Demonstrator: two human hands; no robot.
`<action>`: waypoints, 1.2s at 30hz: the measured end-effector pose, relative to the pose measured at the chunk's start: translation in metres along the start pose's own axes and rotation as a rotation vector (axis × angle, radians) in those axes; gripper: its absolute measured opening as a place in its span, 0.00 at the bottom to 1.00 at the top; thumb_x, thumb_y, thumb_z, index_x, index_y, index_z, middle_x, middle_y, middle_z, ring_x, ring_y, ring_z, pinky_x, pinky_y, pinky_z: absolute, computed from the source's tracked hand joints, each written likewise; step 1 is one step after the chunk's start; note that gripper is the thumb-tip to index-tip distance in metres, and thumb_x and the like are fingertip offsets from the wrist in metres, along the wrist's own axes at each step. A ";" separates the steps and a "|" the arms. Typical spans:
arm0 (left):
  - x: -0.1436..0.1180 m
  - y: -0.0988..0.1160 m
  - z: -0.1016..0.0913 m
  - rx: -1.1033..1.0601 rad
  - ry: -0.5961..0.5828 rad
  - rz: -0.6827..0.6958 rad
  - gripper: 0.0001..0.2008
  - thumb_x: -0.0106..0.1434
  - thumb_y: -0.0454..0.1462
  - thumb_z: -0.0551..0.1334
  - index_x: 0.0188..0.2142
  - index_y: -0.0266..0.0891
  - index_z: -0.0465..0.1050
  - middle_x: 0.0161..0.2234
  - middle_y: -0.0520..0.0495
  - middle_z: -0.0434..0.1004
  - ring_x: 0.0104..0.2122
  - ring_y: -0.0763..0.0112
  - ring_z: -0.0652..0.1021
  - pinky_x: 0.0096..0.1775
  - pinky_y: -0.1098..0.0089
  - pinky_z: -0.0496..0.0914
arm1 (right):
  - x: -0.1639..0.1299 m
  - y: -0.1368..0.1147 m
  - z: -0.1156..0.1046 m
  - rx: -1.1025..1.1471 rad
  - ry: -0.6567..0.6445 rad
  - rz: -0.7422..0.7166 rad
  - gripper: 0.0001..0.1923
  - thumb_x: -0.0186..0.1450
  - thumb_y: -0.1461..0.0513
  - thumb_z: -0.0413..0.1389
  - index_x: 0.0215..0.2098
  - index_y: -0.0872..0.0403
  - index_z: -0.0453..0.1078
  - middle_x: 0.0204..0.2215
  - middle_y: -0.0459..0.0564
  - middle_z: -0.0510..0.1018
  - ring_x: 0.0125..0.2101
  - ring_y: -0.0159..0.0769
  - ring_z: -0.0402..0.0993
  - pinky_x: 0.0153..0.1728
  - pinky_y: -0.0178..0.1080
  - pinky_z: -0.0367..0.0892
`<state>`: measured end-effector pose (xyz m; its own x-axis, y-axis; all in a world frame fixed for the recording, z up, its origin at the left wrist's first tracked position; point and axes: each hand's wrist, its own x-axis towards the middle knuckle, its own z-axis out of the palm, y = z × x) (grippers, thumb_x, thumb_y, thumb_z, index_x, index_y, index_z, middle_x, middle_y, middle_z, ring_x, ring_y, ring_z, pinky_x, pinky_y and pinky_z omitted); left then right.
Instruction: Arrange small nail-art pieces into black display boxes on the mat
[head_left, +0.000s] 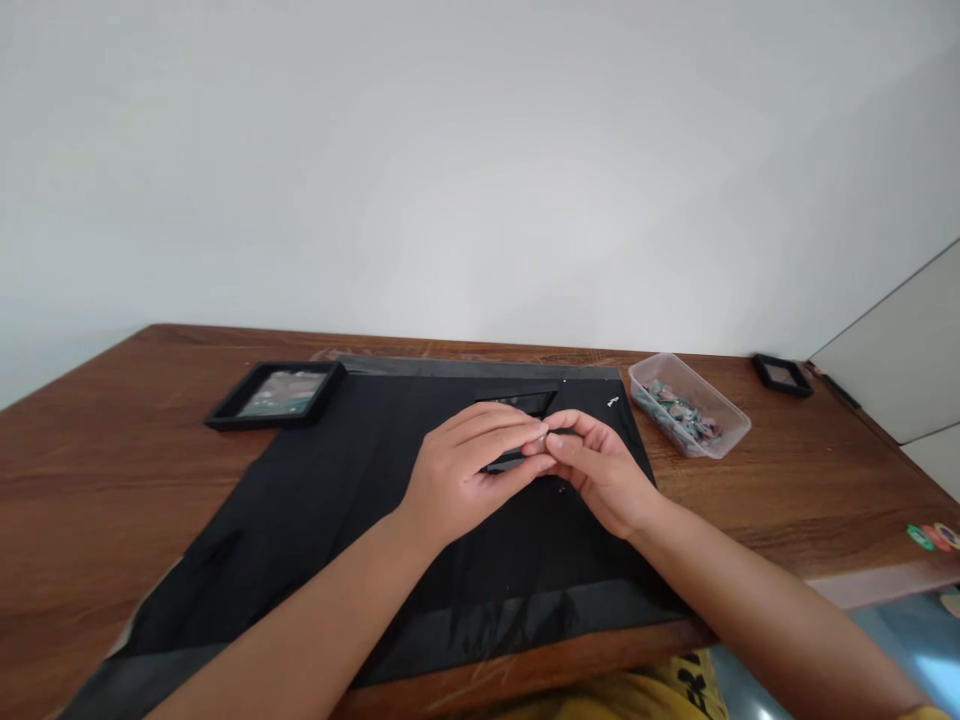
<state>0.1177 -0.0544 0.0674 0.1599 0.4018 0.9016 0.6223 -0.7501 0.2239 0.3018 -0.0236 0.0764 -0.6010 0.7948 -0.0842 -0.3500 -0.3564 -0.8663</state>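
Note:
My left hand (469, 455) and my right hand (600, 465) meet over the middle of a black sheet (337, 500). Their fingertips close together on a small pale, shiny piece (543, 440), mostly covered by the fingers, so its exact kind cannot be made out. Beneath and behind the hands lies a black frame (536, 402) with a glassy inside, partly hidden by my left hand. A small whitish bit (613, 402) rests on the sheet beyond my right hand.
To the right stands a clear plastic tub (724, 415) of many colourful small pieces. A black picture frame (319, 400) sits at the left, and a smaller black frame (782, 375) at the far right. Round coloured items (930, 537) lie near the right edge of the wooden table (112, 480).

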 end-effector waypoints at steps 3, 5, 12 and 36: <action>0.001 0.001 -0.001 -0.009 -0.016 -0.013 0.07 0.71 0.36 0.70 0.48 0.44 0.80 0.39 0.48 0.89 0.38 0.64 0.88 0.43 0.61 0.85 | 0.001 -0.001 -0.001 -0.022 0.014 0.009 0.21 0.57 0.52 0.77 0.40 0.51 0.77 0.30 0.43 0.87 0.34 0.33 0.85 0.44 0.38 0.78; 0.001 0.001 -0.002 -0.002 -0.021 -0.010 0.07 0.70 0.34 0.70 0.47 0.45 0.81 0.38 0.49 0.89 0.37 0.64 0.87 0.42 0.61 0.85 | 0.000 -0.001 -0.001 -0.030 0.021 0.011 0.21 0.57 0.52 0.77 0.42 0.51 0.78 0.31 0.44 0.87 0.34 0.34 0.85 0.44 0.39 0.78; -0.003 -0.001 -0.001 -0.019 -0.002 -0.050 0.10 0.69 0.32 0.70 0.47 0.47 0.82 0.39 0.49 0.88 0.37 0.64 0.87 0.43 0.59 0.84 | -0.002 -0.001 0.000 -0.032 -0.007 0.004 0.21 0.58 0.52 0.76 0.44 0.50 0.78 0.33 0.44 0.88 0.35 0.34 0.86 0.45 0.40 0.79; -0.011 -0.003 -0.006 -0.013 -0.132 -0.200 0.06 0.72 0.38 0.68 0.48 0.44 0.81 0.44 0.45 0.86 0.43 0.63 0.85 0.46 0.61 0.82 | 0.001 -0.005 0.000 -0.088 0.066 -0.045 0.23 0.54 0.53 0.78 0.41 0.50 0.76 0.27 0.39 0.80 0.23 0.26 0.67 0.24 0.32 0.58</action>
<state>0.1097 -0.0597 0.0587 0.1339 0.6076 0.7828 0.6416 -0.6552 0.3988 0.3031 -0.0212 0.0802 -0.5366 0.8406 -0.0742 -0.3090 -0.2775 -0.9097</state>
